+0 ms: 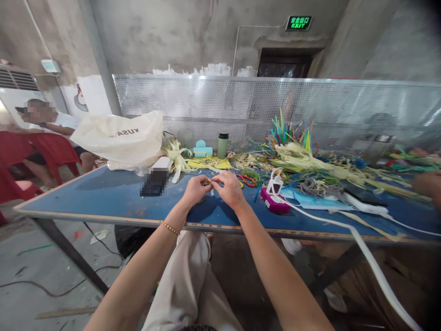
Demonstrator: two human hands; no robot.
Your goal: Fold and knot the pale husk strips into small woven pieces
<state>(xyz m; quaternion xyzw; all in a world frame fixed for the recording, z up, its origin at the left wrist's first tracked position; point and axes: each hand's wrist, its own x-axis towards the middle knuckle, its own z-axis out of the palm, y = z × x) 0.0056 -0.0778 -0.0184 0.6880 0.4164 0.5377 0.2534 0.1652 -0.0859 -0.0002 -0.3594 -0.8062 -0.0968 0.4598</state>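
Over the front part of the blue table (103, 193), my left hand (197, 189) and my right hand (228, 188) meet, fingertips pinched together. Between them is a small brownish piece with a narrow pale strip (212, 192) sticking out below; the fingers cover most of it, so its exact kind cannot be made out. Both hands are closed on it. Just behind and to the right of my right hand lie a coil of red cord (248, 180) and some green fibres (255, 174). A yellow sheet (210, 163) with dry scraps on it lies beyond my hands.
Left are a cream bag (120, 138), pale husks (177, 158) and a dark pixelated object (154, 182). A green bottle (223, 145) stands behind. Right are a magenta power strip (274, 201), a white cable (320, 219), heaped husks (303, 158) and another person's blurred hand (427, 186).
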